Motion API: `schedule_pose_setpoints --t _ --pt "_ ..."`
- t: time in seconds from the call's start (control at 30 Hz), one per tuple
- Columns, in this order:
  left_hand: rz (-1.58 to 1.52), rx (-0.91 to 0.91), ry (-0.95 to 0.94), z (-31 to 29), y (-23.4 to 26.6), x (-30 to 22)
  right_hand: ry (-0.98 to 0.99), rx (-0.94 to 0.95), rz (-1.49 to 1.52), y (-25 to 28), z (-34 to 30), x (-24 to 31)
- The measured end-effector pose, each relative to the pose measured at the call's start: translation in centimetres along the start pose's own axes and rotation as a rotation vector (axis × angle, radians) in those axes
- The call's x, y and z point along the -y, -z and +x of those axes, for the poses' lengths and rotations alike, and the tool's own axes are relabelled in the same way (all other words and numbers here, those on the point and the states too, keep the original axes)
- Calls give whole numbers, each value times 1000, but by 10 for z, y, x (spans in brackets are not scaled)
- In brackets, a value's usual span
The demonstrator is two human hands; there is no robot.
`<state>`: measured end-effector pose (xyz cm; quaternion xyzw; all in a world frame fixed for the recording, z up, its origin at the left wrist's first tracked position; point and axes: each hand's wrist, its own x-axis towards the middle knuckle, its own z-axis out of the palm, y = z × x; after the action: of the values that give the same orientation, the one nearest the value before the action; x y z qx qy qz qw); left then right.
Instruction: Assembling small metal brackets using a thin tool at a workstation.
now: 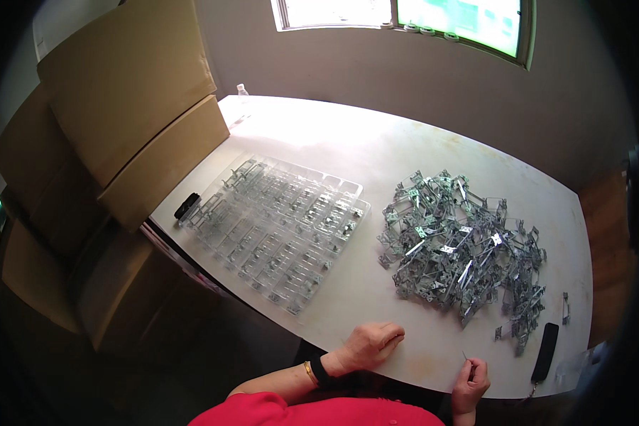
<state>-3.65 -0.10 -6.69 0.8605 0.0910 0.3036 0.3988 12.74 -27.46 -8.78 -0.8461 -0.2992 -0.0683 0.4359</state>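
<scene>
My left hand, with a dark band and a gold-coloured bracelet at its wrist, is closed at the table's front edge. Whatever its fingers may hold is hidden. Further right, my right hand is pinched around a thin light-coloured sliver whose tip sticks up past the fingers; its kind is too small to tell. Beyond both hands lies a heap of small bent metal brackets. To the left, clear plastic trays hold rows of similar metal parts in their compartments.
A black strap-like object and a single metal bracket lie at the right edge. On the trays' left corner sits a black object. Cardboard boxes are stacked at left. A small bottle stands at the far table corner.
</scene>
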Motion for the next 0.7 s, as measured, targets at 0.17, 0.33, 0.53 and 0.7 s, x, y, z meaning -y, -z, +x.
schedule_pose_setpoints --t 0.17,0.33,0.53,0.7 --pt "62 15 4 4 2 -3 185 -56 -157 2 5 24" --pt "16 39 22 6 6 -6 214 -35 -156 1 10 27" --pt "99 94 151 12 6 -14 243 -55 -159 4 14 34" --pt "13 182 165 40 7 -40 243 -86 -154 5 15 33"
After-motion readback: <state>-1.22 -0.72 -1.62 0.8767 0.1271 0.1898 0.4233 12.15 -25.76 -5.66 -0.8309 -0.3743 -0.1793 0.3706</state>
